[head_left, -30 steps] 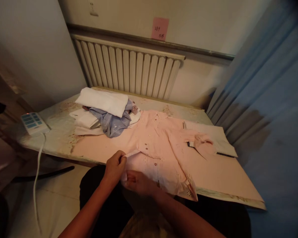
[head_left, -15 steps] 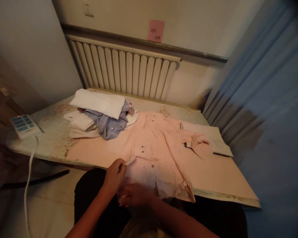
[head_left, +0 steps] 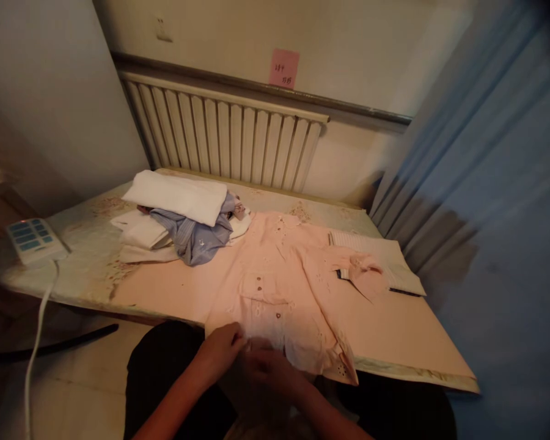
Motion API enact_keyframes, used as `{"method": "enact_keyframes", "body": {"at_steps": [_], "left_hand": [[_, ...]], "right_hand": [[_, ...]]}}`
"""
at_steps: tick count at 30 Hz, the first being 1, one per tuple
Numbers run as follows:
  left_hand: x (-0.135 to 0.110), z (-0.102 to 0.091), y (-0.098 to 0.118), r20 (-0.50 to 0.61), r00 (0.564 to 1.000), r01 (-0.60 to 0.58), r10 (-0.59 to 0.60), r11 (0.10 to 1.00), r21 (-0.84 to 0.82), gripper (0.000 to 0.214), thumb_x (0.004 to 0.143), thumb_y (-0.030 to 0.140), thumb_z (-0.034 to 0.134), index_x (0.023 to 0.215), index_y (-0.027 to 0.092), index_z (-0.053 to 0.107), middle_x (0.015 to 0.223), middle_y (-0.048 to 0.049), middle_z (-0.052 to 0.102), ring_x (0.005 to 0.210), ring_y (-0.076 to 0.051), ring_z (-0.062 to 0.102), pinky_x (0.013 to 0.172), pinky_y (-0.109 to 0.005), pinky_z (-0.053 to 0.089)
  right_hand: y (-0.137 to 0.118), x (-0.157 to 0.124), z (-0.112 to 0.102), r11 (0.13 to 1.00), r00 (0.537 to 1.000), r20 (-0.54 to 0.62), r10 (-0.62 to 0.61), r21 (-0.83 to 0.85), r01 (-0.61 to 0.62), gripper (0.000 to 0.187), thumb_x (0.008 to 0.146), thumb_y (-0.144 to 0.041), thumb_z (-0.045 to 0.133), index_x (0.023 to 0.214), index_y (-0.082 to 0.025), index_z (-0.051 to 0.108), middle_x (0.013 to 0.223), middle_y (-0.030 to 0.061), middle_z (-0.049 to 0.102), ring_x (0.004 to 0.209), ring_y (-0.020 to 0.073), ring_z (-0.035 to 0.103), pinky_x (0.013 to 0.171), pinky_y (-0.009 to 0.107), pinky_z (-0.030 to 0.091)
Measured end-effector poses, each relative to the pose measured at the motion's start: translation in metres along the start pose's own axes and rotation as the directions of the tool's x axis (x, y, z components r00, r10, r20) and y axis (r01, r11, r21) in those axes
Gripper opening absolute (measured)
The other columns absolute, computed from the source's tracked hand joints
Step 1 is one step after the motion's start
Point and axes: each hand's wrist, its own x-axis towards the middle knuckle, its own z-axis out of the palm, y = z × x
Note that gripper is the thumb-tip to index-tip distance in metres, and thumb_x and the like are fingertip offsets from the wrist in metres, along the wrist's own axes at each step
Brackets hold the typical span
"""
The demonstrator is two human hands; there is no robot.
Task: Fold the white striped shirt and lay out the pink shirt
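Observation:
A pink shirt point(head_left: 268, 266) with buttons and small cut-out patterns lies spread over the table's front edge, its lower part nearest me. My left hand point(head_left: 222, 351) is closed in a pinch on cloth at the shirt's near left side. Right beside it, my right hand point(head_left: 275, 373) is in shadow with curled fingers, at the same edge of the shirt. The bit of cloth between the two hands is dark and mostly hidden by the fingers. One sleeve point(head_left: 364, 272) of the shirt stretches to the right, its end bunched over a folded pale garment point(head_left: 398, 266).
A pile of clothes stands back left, with a folded white garment point(head_left: 178, 192) above a blue striped one point(head_left: 197, 235). Farther left is a white power strip point(head_left: 36, 241) with a cord hanging off the table. A radiator point(head_left: 229, 140) is behind; a blue curtain point(head_left: 499, 214) hangs at right.
My hands have come together, the left moving down and the right shifting rightward to meet it. The raised cloth edge that my left hand held has dropped lower.

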Motion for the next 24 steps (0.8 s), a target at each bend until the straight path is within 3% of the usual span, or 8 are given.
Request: {"method": "enact_keyframes", "body": {"at_steps": [3, 6, 8, 12, 15, 17, 20, 24], "left_hand": [[0.013, 0.003, 0.009, -0.167, 0.985, 0.037, -0.031, 0.999, 0.032, 0.014, 0.085, 0.031, 0.044, 0.079, 0.021, 0.052, 0.080, -0.0003, 0.059, 0.076, -0.015, 0.055, 0.068, -0.025, 0.036], [0.024, 0.010, 0.016, -0.272, 0.962, 0.049, -0.018, 0.993, 0.108, 0.011, 0.088, 0.028, 0.043, 0.089, 0.021, 0.051, 0.092, -0.0028, 0.058, 0.083, -0.016, 0.056, 0.073, -0.026, 0.038], [0.033, 0.014, 0.021, -0.313, 0.950, 0.059, -0.001, 0.982, 0.178, 0.013, 0.088, 0.027, 0.042, 0.094, 0.020, 0.051, 0.098, -0.0052, 0.057, 0.091, -0.017, 0.055, 0.077, -0.028, 0.039], [0.048, 0.017, 0.028, -0.318, 0.948, 0.124, -0.025, 0.948, 0.294, 0.018, 0.088, 0.025, 0.041, 0.099, 0.017, 0.052, 0.103, -0.0092, 0.057, 0.098, -0.021, 0.055, 0.082, -0.032, 0.040], [0.055, 0.014, 0.033, -0.301, 0.951, 0.178, -0.070, 0.920, 0.350, 0.023, 0.089, 0.021, 0.037, 0.102, 0.015, 0.054, 0.103, -0.0111, 0.059, 0.098, -0.022, 0.057, 0.079, -0.032, 0.042], [0.059, 0.012, 0.035, -0.289, 0.952, 0.213, -0.104, 0.901, 0.378, 0.028, 0.090, 0.016, 0.031, 0.103, 0.015, 0.056, 0.102, -0.0121, 0.061, 0.095, -0.022, 0.060, 0.074, -0.032, 0.043], [0.062, 0.009, 0.034, -0.279, 0.952, 0.232, -0.125, 0.889, 0.394, 0.035, 0.090, 0.011, 0.025, 0.107, 0.015, 0.056, 0.103, -0.0121, 0.062, 0.091, -0.022, 0.063, 0.071, -0.032, 0.043], [0.062, 0.004, 0.033, -0.317, 0.947, 0.180, -0.052, 0.904, 0.389, 0.033, 0.089, 0.011, 0.028, 0.103, 0.015, 0.057, 0.100, -0.0114, 0.062, 0.092, -0.022, 0.061, 0.076, -0.033, 0.043]], "right_hand": [[-0.003, 0.008, -0.017, 0.999, 0.979, -0.204, -0.017, 0.032, 0.024, 0.021, 0.072, -0.011, 0.052, 0.084, -0.019, 0.067, 0.071, -0.0033, 0.064, 0.068, 0.0119, 0.057, 0.065, 0.021, 0.041], [-0.007, 0.022, -0.035, 0.998, 0.903, -0.427, -0.043, -0.066, 0.016, 0.018, 0.073, -0.011, 0.052, 0.085, -0.018, 0.064, 0.070, -0.0015, 0.061, 0.065, 0.0128, 0.055, 0.064, 0.023, 0.041], [-0.010, 0.032, -0.044, 0.970, 0.837, -0.524, -0.158, -0.239, 0.033, 0.017, 0.074, -0.011, 0.051, 0.085, -0.018, 0.062, 0.078, 0.0016, 0.062, 0.073, 0.0150, 0.054, 0.070, 0.026, 0.041], [-0.017, 0.053, -0.048, 0.801, 0.770, -0.486, -0.414, -0.596, 0.055, 0.021, 0.077, -0.011, 0.053, 0.095, -0.018, 0.060, 0.094, 0.0068, 0.060, 0.090, 0.0215, 0.050, 0.083, 0.034, 0.039], [-0.016, 0.072, -0.046, 0.689, 0.774, -0.419, -0.474, -0.724, 0.030, 0.032, 0.078, -0.015, 0.057, 0.110, -0.018, 0.057, 0.102, 0.0090, 0.058, 0.094, 0.0239, 0.048, 0.084, 0.037, 0.038], [-0.012, 0.084, -0.046, 0.645, 0.800, -0.389, -0.457, -0.764, -0.003, 0.028, 0.080, -0.017, 0.058, 0.108, -0.018, 0.058, 0.098, 0.0092, 0.059, 0.092, 0.0243, 0.049, 0.081, 0.037, 0.038], [-0.006, 0.098, -0.054, 0.658, 0.827, -0.402, -0.393, -0.751, -0.052, 0.011, 0.083, -0.014, 0.053, 0.088, -0.018, 0.062, 0.087, 0.0065, 0.061, 0.085, 0.0217, 0.052, 0.077, 0.033, 0.037], [-0.010, 0.100, -0.073, 0.766, 0.752, -0.530, -0.392, -0.641, -0.053, 0.014, 0.086, -0.014, 0.047, 0.086, -0.018, 0.061, 0.084, 0.0038, 0.062, 0.081, 0.0183, 0.053, 0.075, 0.028, 0.037]]}}
